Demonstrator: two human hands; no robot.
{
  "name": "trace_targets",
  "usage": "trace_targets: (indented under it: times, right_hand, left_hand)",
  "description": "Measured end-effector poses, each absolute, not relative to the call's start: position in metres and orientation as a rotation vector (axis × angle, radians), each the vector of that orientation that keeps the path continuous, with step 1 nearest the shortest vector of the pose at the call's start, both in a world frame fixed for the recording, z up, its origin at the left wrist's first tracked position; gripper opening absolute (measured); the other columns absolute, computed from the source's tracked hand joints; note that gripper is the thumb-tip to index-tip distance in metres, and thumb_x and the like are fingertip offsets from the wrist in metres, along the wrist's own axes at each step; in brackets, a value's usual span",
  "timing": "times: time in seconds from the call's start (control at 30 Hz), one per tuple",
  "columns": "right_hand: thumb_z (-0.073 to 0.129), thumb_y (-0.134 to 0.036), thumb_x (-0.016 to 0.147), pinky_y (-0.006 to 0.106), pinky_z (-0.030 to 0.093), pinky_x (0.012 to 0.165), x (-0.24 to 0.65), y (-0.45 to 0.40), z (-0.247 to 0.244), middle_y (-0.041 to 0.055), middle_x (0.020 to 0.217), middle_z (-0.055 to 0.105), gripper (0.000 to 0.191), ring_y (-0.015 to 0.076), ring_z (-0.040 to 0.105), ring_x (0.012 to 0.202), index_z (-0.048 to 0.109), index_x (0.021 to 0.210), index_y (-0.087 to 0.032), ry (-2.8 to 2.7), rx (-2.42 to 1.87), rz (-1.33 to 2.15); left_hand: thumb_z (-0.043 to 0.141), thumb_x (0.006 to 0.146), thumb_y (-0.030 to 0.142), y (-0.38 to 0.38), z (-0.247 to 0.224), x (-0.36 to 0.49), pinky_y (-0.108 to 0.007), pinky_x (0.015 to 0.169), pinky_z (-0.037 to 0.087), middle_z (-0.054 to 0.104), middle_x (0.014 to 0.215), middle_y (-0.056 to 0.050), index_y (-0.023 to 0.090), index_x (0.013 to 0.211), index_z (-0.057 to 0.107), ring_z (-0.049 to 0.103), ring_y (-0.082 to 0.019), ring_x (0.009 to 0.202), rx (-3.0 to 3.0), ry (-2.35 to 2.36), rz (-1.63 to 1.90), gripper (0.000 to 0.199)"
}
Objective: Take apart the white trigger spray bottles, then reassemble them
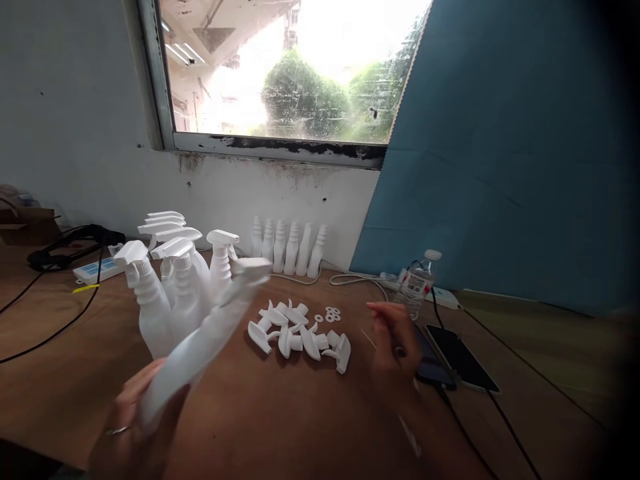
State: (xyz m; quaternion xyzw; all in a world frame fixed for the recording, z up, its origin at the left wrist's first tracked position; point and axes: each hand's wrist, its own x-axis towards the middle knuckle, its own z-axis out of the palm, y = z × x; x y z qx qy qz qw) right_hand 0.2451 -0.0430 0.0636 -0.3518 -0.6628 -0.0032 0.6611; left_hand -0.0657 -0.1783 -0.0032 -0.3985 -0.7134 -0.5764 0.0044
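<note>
My left hand, with a ring on one finger, grips the lower part of a white spray bottle. The bottle leans up to the right, and its trigger head end is blurred. To the right, my right hand is above the table with its fingers curled and pinched together; what they hold, if anything, I cannot make out. A thin pale strip shows beside it. Between the hands lies a group of white trigger spray heads, with several small white rings just behind them.
White spray bottles with heads stand at left. Headless bottles line the wall. At right are a clear water bottle, two phones and cables. A power strip and black headset-like object lie far left.
</note>
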Motion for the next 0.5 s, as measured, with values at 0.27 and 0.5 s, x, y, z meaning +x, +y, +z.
trace_targets:
  times: [0.27,0.5]
  right_hand:
    - [0.068,-0.046,0.077,0.023,0.029,0.045,0.216,-0.038,0.156,-0.0027,0.063,0.048,0.029,0.0068,0.037,0.049,0.061,0.075,-0.017,-1.213,-0.832,0.507]
    - [0.086,-0.037,0.057,0.021,0.029,0.039,0.232,-0.014,0.183,-0.0063,0.060,0.046,0.043,0.0043,0.036,0.045,0.057,0.080,-0.015,-0.811,-0.602,0.595]
  left_hand:
    - [0.063,0.084,0.022,-0.068,0.104,-0.015,-0.034,0.086,0.052,0.064,0.117,-0.008,0.025,0.125,0.045,0.062,-0.022,0.107,-2.006,-1.063,-1.461,0.045]
    - [0.057,0.089,0.023,0.001,0.125,0.028,-0.035,0.082,0.053,0.062,0.120,-0.010,0.021,0.117,0.049,0.061,-0.021,0.106,-2.133,-0.852,-1.464,0.030]
